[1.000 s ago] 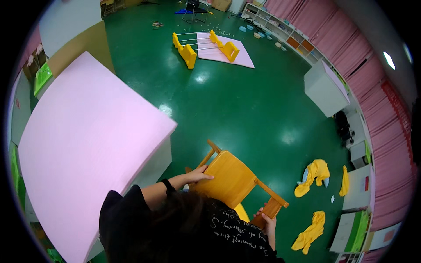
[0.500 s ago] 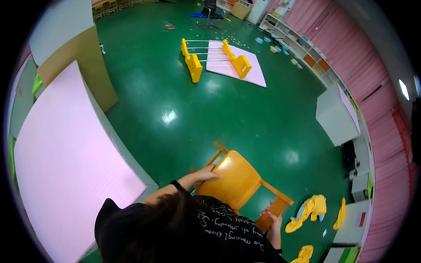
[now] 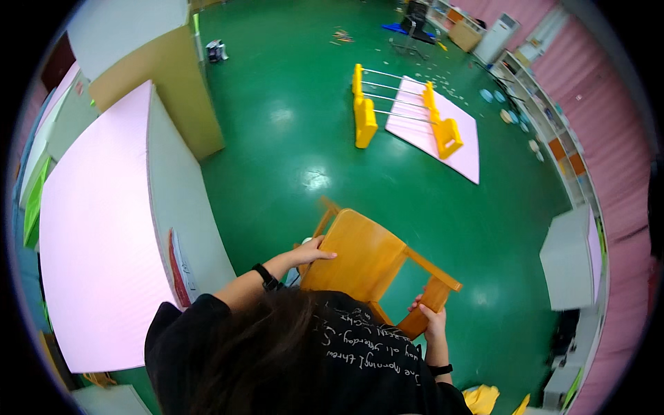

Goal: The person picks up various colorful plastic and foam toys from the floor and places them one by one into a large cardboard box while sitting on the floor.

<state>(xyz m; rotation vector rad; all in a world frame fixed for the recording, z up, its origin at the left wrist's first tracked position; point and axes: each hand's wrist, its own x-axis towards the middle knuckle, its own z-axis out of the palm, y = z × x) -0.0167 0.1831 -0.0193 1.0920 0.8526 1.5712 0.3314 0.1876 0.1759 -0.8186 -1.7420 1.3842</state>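
A green floor (image 3: 290, 138) is seen across most of the view, and a large pink-topped bench (image 3: 97, 228) is stood at the left, close beside the person. A small wooden chair (image 3: 370, 266) of orange-yellow colour is held near the middle, just in front of the person, above the floor, tilted with its seat facing up. The left hand (image 3: 311, 250) is laid flat on the near-left edge of the seat, its fingers spread narrowly over the wood, a dark band worn on the wrist. The right hand (image 3: 432, 319) is closed around the chair's back rail at the near right. Farther off, a yellow rack with metal bars (image 3: 398, 111) is set partly on a pink mat (image 3: 443, 135).
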